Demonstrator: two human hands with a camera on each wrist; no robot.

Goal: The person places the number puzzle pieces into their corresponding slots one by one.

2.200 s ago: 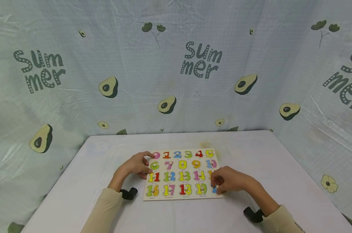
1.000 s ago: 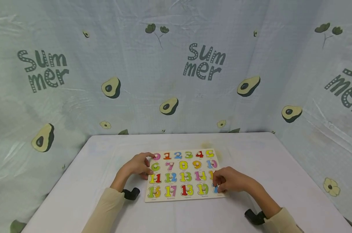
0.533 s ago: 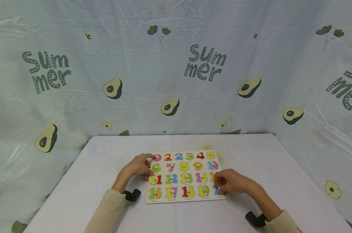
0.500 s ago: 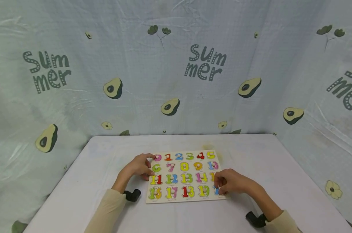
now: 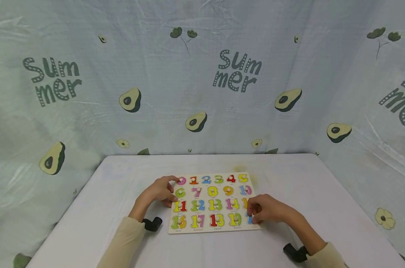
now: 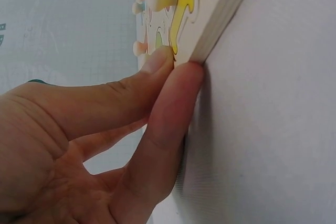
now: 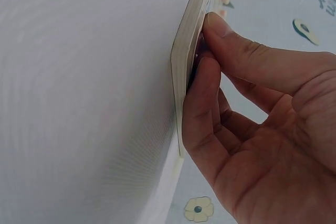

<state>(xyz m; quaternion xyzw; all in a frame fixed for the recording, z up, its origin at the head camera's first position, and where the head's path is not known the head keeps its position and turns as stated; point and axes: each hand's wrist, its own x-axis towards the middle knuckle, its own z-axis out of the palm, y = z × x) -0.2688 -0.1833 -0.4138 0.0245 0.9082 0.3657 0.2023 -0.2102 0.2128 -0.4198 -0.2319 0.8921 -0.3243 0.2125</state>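
Note:
A wooden number puzzle board (image 5: 219, 225) lies flat on the table, with colourful knobbed number pieces seated in rows from 0 upward. At its left edge, my left hand (image 5: 159, 190) grips the board; the left wrist view has the thumb (image 6: 152, 66) on its face and a finger (image 6: 176, 95) against its edge. At the lower right corner my right hand (image 5: 269, 208) pinches at the blue number 20 piece (image 5: 250, 219), partly covered by my fingers. The right wrist view shows the thumb (image 7: 226, 35) and curled fingers close on the board's face; the knob between them is hidden.
The white-covered table (image 5: 202, 249) surrounds the board. Behind it hangs a pale curtain (image 5: 162, 74) with avocado and "summer" prints. Black camera mounts sit at my left wrist (image 5: 153, 224) and my right wrist (image 5: 294, 253).
The head view has shifted slightly, so everything sits a little differently in the frame. Both hands keep their places on the board, and the pieces look unmoved.

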